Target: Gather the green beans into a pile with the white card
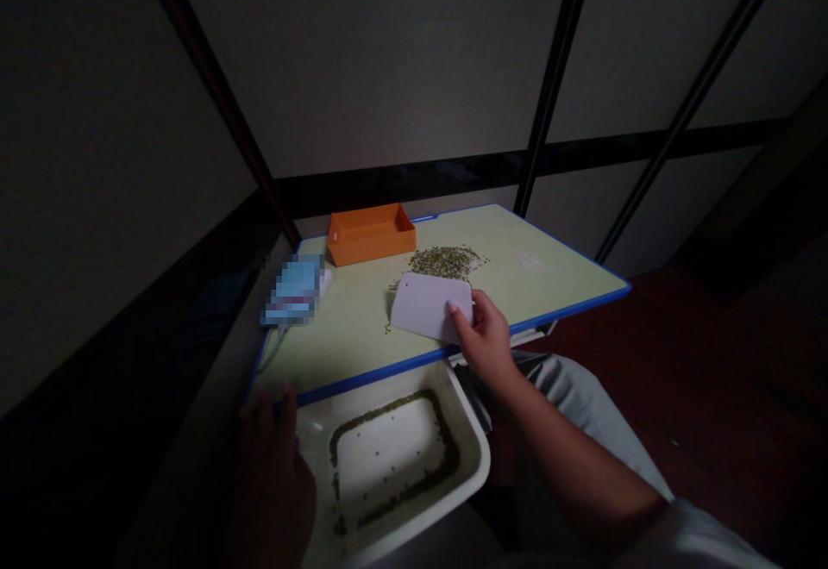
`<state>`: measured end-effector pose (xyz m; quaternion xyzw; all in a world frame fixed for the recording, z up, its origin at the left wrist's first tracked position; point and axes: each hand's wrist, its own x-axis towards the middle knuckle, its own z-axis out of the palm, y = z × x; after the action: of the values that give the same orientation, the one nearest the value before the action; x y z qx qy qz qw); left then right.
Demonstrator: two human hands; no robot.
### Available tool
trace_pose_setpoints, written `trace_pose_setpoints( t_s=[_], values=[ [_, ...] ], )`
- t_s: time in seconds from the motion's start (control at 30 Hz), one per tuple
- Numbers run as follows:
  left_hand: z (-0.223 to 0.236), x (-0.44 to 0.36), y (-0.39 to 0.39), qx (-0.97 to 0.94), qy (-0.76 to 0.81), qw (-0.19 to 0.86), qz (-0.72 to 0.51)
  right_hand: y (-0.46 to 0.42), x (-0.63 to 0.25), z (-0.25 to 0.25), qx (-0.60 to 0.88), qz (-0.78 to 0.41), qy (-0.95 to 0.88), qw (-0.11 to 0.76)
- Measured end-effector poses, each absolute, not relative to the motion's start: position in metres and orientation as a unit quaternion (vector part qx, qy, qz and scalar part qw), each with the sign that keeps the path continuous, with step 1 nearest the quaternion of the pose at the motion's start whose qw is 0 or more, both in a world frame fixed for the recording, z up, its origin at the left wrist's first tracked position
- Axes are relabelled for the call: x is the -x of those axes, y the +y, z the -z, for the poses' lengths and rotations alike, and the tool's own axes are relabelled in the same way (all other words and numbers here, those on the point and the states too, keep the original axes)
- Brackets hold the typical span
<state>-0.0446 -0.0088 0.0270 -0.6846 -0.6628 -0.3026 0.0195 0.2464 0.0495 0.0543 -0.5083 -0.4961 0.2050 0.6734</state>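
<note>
My right hand [486,336] is closed on a white plastic dough scraper [427,303], its thumb flat on the near face. The scraper stands tilted on the table near its front edge. Just behind it lies a heap of small green beans, like mung beans [443,262], with a few strays to the left. Below the table edge is a white basin [475,457], with green beans gathered along the edges of its floor and a few scattered in the middle. In shadow, my left hand [275,474] grips the basin's left side; its fingers show only dimly.
An orange open box [372,246] stands at the back left of the pale table [569,271], which has a blue edge. A blurred-out blue device [294,289] with a white cable [275,349] lies at the left. Pale grains [527,259] lie to the right. Panelled walls rise behind.
</note>
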Motion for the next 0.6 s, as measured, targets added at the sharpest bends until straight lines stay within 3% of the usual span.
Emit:
trace_pose_setpoints(
  t_s=[0.6],
  values=[
    [-0.0254, 0.0460, -0.0078, 0.685, -0.669, 0.018, 0.289, 0.0499, -0.2476, -0.0545, 0.527, -0.186, -0.512, 0.653]
  ],
)
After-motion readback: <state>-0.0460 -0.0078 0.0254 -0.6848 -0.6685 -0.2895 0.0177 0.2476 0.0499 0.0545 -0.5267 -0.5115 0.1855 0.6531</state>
